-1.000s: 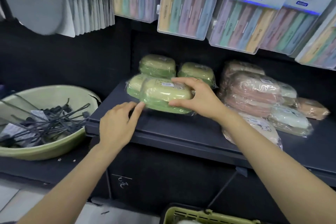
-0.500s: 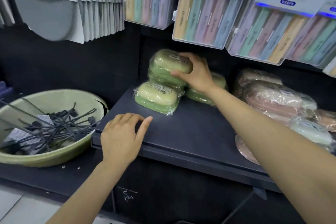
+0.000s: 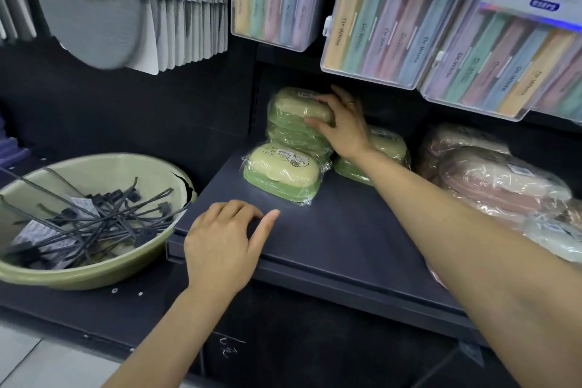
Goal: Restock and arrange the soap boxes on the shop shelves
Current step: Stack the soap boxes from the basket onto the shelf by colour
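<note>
Because the task is stacking soap boxes at the back of the dark shelf [image 3: 362, 230], the head view shows the right hand [image 3: 341, 124] reaching in, its grip clamped on the top green soap box [image 3: 294, 107] of a stack, likely seating it squarely. A front green soap box [image 3: 282, 172] lies just before the stack. The left hand [image 3: 225, 242] rests on the shelf edge, fingers loosely bent, holding nothing, probably for balance. Pink soap boxes [image 3: 491, 176] pile at right.
</note>
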